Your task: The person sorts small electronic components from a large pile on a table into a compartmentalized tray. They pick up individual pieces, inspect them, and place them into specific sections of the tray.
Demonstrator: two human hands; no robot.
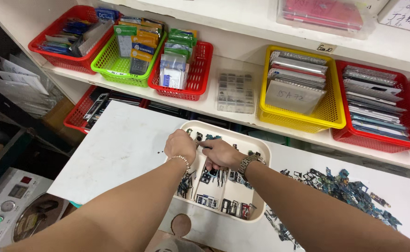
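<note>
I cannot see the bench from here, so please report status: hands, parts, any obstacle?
Both hands over cream divided tray. Left hand and right hand meet, pinching a small part; grip unclear. Loose parts pile lies beside, apart.

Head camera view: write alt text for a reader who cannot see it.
Two bare hands, the left hand with a bead bracelet and the right hand with a wristwatch, meet over a cream divided tray of small electronic parts on a white table. More loose parts lie to the right; shelves behind hold red, green and yellow baskets.

White table (121, 149): cream divided tray (261, 154), loose small parts pile (349, 189)
</note>
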